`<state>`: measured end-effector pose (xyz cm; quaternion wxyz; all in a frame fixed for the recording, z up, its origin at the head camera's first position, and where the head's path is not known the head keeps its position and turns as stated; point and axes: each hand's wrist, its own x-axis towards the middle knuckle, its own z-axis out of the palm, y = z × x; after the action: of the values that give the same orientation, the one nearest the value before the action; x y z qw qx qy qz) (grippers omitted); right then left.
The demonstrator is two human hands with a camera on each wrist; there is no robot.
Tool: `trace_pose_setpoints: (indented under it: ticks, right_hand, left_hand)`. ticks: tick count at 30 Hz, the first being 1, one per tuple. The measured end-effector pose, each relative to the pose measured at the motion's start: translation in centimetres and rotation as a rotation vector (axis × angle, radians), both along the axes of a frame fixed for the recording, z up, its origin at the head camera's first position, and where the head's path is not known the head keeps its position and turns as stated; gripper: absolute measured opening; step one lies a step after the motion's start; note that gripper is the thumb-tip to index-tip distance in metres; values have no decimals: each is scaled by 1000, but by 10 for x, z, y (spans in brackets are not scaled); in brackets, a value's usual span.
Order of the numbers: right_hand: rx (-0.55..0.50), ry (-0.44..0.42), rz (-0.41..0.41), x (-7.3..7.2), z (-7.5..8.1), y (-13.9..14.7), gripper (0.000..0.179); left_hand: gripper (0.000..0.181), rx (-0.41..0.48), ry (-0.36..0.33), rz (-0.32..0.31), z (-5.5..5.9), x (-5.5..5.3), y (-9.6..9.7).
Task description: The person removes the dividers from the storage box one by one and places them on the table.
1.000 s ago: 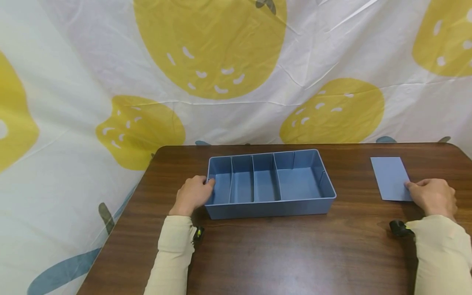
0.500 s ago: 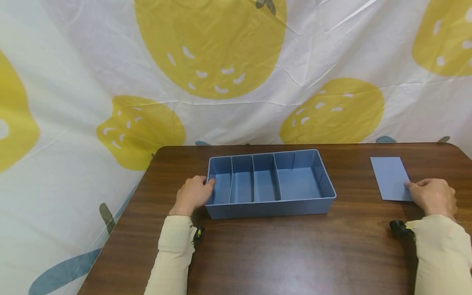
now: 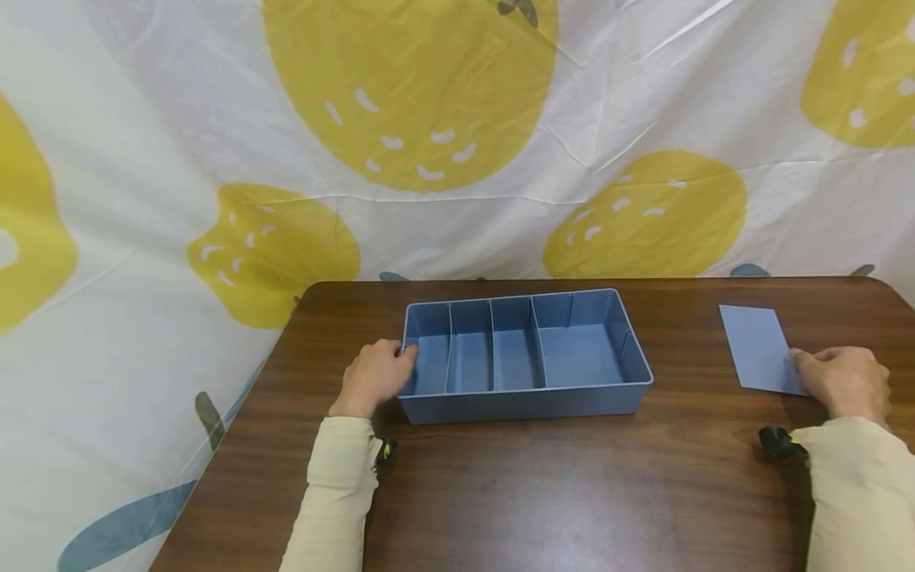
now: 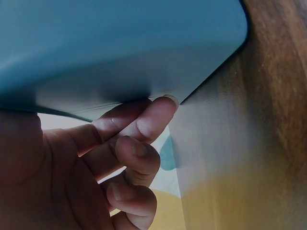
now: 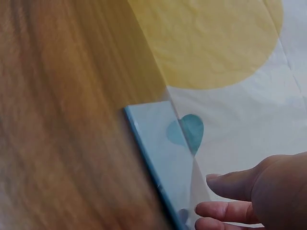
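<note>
At the left end of the blue four-compartment tray [image 3: 522, 407], the left hand [image 3: 375, 373] grips the end wall, thumb over the rim, fingertips against the outside. The tray sits upright near the middle of the brown surface [image 3: 529, 485]. Well to its right is a flat blue panel [image 3: 759, 349]. The right hand [image 3: 851, 383] is at the panel's right edge; whether it pinches that edge cannot be determined. Behind hangs a fruit-print cloth [image 3: 457, 238].

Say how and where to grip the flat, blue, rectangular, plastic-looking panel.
The panel is probably best pinched across its right edge, coming from the right, where the right hand is. It is thin, and its broad, smooth face offers little to grip.
</note>
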<state>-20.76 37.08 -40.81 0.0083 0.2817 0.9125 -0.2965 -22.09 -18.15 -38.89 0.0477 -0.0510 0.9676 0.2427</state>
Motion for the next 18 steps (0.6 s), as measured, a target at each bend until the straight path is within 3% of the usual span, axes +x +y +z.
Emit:
trace_pose_setpoints:
  ticks: [9,18]
  right_hand:
    - [19,48,106,-2,19,-18,65]
    - [107,194,355,-1,54,-62,67]
  left_hand:
    - [46,-1,-6,4,1,2,-1]
    - [43,3,-13,-1,3,0,1]
